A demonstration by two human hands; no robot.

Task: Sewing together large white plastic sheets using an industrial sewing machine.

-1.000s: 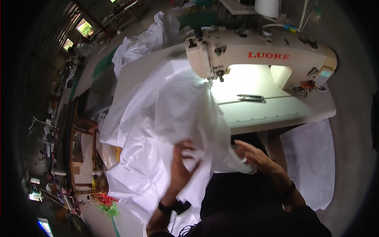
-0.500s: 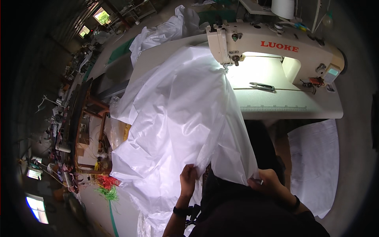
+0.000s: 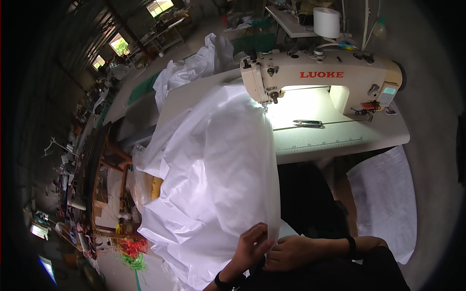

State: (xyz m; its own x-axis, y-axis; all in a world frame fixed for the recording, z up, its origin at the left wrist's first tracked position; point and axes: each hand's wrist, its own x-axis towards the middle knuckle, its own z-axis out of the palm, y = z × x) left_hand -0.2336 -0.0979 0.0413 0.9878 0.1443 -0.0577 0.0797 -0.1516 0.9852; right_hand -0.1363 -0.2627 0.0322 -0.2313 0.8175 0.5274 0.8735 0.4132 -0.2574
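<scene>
A big sheet of thin white plastic-like fabric [image 3: 218,169] runs from under the needle of a cream sewing machine [image 3: 320,72] down toward my lap. Its right edge looks folded into a narrow strip. At the near end of that edge my left hand [image 3: 254,245] pinches the fabric, fingers bent. Just right of it, almost touching, my right hand [image 3: 287,252] is closed on the same edge, its fingertips partly hidden. Thread snips [image 3: 308,123] lie on the lit machine bed, right of the needle.
A white thread cone [image 3: 326,23] stands behind the machine. More white fabric [image 3: 194,65] is heaped beyond the table's far left. A white cloth [image 3: 383,203] hangs at the right. Left of the sheet are a wooden frame [image 3: 114,155] and red and green strings [image 3: 132,248].
My hands have come together at the fabric's right edge; they were apart before. The right hand moved left, and the edge now hangs straighter. The view has shifted, with more background showing.
</scene>
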